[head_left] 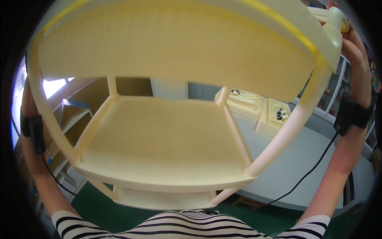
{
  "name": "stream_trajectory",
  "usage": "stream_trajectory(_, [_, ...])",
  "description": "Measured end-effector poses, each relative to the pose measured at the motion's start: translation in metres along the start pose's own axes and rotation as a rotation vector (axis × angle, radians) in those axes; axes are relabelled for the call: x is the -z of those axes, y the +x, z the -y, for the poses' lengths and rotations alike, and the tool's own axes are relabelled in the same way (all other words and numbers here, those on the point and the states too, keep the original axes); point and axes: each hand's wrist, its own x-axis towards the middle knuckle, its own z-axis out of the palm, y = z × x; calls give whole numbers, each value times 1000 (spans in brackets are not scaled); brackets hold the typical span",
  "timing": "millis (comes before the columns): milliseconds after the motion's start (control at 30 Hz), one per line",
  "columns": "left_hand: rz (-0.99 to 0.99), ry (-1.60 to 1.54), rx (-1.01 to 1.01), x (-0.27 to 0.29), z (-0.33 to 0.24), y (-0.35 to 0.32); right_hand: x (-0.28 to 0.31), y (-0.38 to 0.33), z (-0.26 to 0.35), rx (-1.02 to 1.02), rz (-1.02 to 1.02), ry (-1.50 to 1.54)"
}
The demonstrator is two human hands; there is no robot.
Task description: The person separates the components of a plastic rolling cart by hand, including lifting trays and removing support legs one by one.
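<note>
A cream plastic tiered shelf rack (159,139) fills the middle of the view, close in front of me. Its top tier (179,51) is nearest, with round posts (286,127) running down to a middle tier and a lower tier (163,198). My right hand (353,46) is raised at the upper right, its fingers closed around a pale rounded handle part (334,26) at the top tier's corner. My left arm (32,99) reaches up along the rack's left side. The left hand's fingers are hidden behind the rack's edge and the dark rim.
A grey table (294,167) stands at the right, bearing two cream boxes (274,117) with small parts on top. Glass-fronted cabinets (334,87) line the right wall. Shelving (73,119) stands at the left, above a green floor (95,203). Black cables run from both wrist straps.
</note>
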Motion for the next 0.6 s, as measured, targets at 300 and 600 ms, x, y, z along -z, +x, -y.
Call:
stream_trajectory(300, [213,-279,-162,-55,-34,-13,-104,-84,156,61,-64,-257])
stream_trajectory(600, [383,-718,-46,-128,120,123,-5,-19,120,-20,-313,-225])
